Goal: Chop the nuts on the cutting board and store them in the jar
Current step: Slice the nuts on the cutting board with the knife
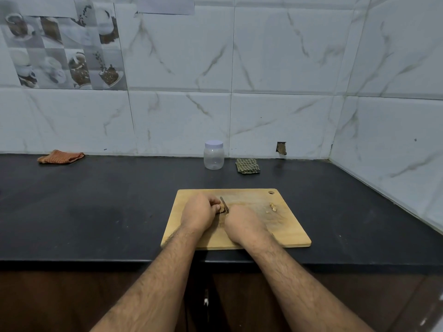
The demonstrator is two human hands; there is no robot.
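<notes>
On the black counter, a wooden board lies near the front edge, its hanging hole at the far right corner. Both hands work at the middle of it. The left hand has its fingers curled down, pinching a nut against the board. The right hand is clenched round a knife; the handle is hidden in the fist and only the narrow blade shows, its edge down beside the held nut, tip pointing away. A few pale nut pieces lie on the right part of the board, apart from the hands.

The jar, clear plastic with a white lid on, stands at the back by the tiled wall; it looks empty, and no label or writing can be read on it. A green checked cloth lies just right of it, and an orange cloth far to the left.
</notes>
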